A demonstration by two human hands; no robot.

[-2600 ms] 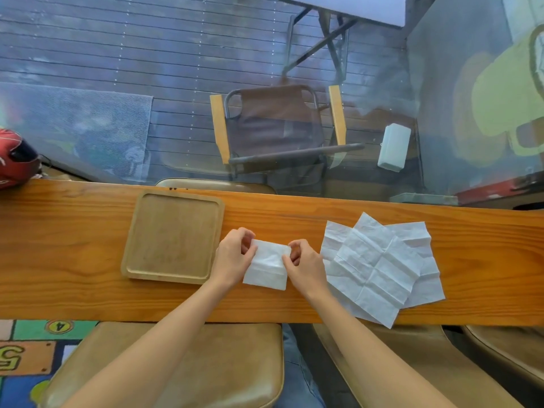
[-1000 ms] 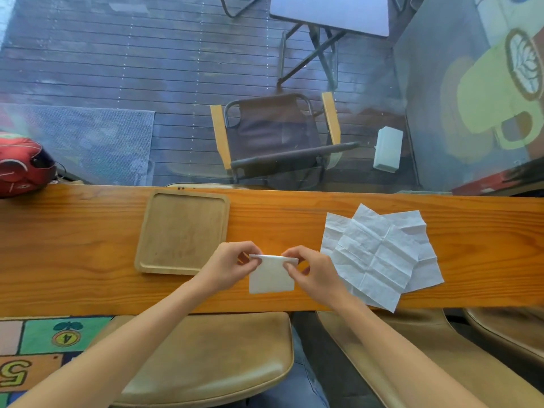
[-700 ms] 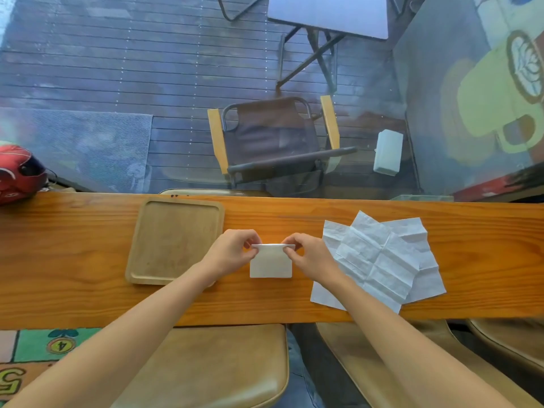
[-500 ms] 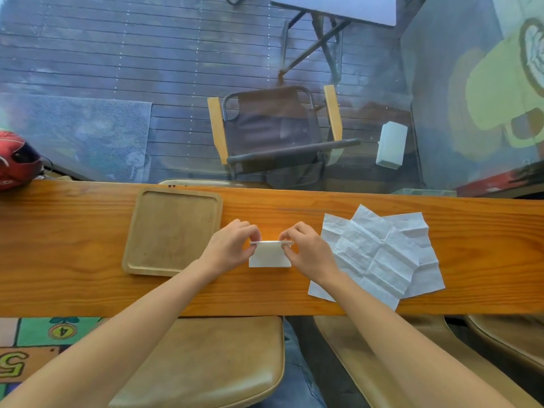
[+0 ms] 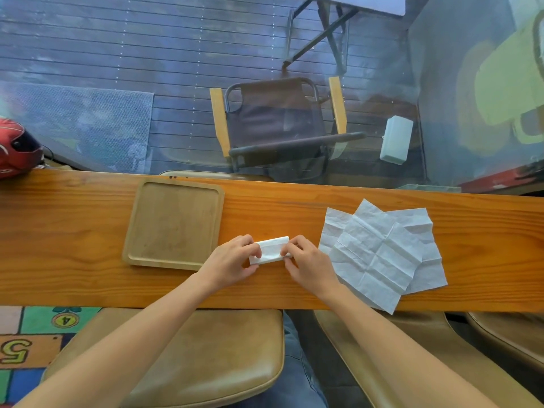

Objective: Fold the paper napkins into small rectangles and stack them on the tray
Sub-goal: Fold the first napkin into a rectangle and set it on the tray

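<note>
A white paper napkin [image 5: 271,250], folded into a small rectangle, lies on the wooden counter [image 5: 73,278] between my hands. My left hand [image 5: 231,260] pinches its left end and my right hand [image 5: 309,262] pinches its right end. Just left of my hands sits a square wooden tray [image 5: 173,223] with nothing on it. To the right lies a loose pile of unfolded white napkins [image 5: 382,251], creased and overlapping, one corner hanging over the counter's near edge.
A red helmet [image 5: 16,147] rests at the counter's far left end. Tan padded stools [image 5: 206,351] stand below the near edge. A glass pane rises behind the counter, with a folding chair [image 5: 279,125] and a white box [image 5: 396,139] seen through it.
The napkin was a larger square held by its top corners; it has been folded over into a narrower rectangle, and both hands have closed in on its ends.
</note>
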